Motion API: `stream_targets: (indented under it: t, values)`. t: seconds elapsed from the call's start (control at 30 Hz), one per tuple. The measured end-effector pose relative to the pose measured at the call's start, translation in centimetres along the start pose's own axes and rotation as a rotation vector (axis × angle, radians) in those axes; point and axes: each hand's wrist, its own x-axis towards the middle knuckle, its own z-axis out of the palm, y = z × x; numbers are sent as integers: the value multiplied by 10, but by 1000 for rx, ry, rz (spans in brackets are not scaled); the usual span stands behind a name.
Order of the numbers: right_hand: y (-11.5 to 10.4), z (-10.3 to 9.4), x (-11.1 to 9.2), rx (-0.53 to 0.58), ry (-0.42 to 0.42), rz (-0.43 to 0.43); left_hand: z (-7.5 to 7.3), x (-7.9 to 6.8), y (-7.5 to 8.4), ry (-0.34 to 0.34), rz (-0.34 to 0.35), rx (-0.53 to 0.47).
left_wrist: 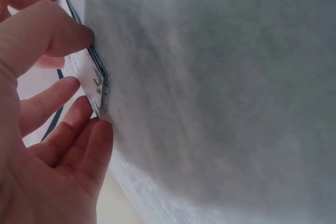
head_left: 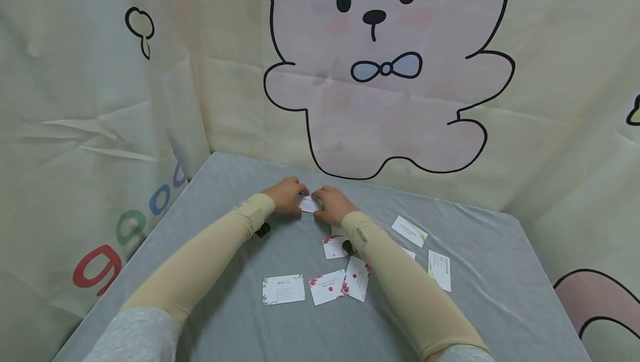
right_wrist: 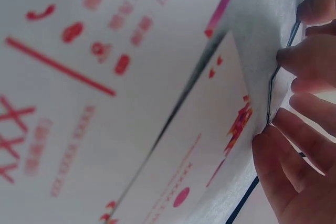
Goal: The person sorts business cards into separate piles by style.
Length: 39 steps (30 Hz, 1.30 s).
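A small stack of white business cards point(head_left: 309, 204) is between both hands near the far edge of the table. My left hand point(head_left: 287, 194) pinches its left end; in the left wrist view, the thumb of that hand point(left_wrist: 37, 177) is on the near side of the stack point(left_wrist: 85, 72) and the fingers are at its end. My right hand point(head_left: 334, 205) grips the opposite end, with thumb and fingers round the edges in the right wrist view. Close below the right hand lies a card with red flowers point(head_left: 334, 247), and another card point(head_left: 338, 230) is partly hidden by the wrist.
Nearer me lie a grey-leaf card point(head_left: 283, 290), a red-flower card point(head_left: 325, 288) and a tilted card point(head_left: 357, 280) touching it. Right of the right arm are a green-cornered card point(head_left: 409, 231) and a text card point(head_left: 439, 270). A printed curtain point(head_left: 240, 101) hangs behind the grey-covered table point(head_left: 225, 317).
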Motion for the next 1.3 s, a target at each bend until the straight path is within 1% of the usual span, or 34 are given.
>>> stream_targets:
  t: [0.1,0.13,0.2,0.27,0.33,0.43,0.5,0.57,0.6,0.67,0.73,0.83,0.9,0.97,1.03,1.13,1.23,1.3]
  values:
    - [-1,3,-6,-4,16,-4,3,-14,0,28,-13,-13]
    - [-2,3,-11,-7,27,-13,4,-22,0,42,-16,-20]
    - [-7,3,-25,-15,58,-56,5,-44,3,69,-16,-45]
    - [-15,4,-46,-18,93,-135,6,-73,7,100,14,-76]
    - [-27,7,-73,-24,106,-222,10,-106,15,115,45,-113]
    - [-48,14,-116,-35,101,-346,19,-153,29,89,82,-159]
    - [-61,21,-138,-58,84,-408,27,-177,37,60,96,-172]
    - [-70,28,-152,-93,89,-468,34,-191,42,40,108,-164]
    - [-73,32,-156,-106,95,-491,36,-195,43,39,117,-154]
    - [-76,39,-160,-136,108,-514,40,-199,45,49,126,-131]
    - [-77,43,-161,-147,120,-523,42,-199,47,52,131,-108]
    - [-76,43,-159,-137,97,-512,43,-193,47,32,138,-81]
    - [-73,38,-152,-129,66,-484,40,-184,47,19,134,-62]
    - [-68,30,-138,-119,47,-435,33,-170,44,20,116,-42]
    - [-58,20,-118,-100,53,-354,24,-149,40,32,87,-20]
    - [-36,6,-84,-58,79,-197,10,-107,33,54,47,9]
    - [-14,-1,-52,-16,80,-47,3,-67,25,70,10,26]
    - [-4,-2,-35,9,58,16,0,-47,20,73,-21,23]
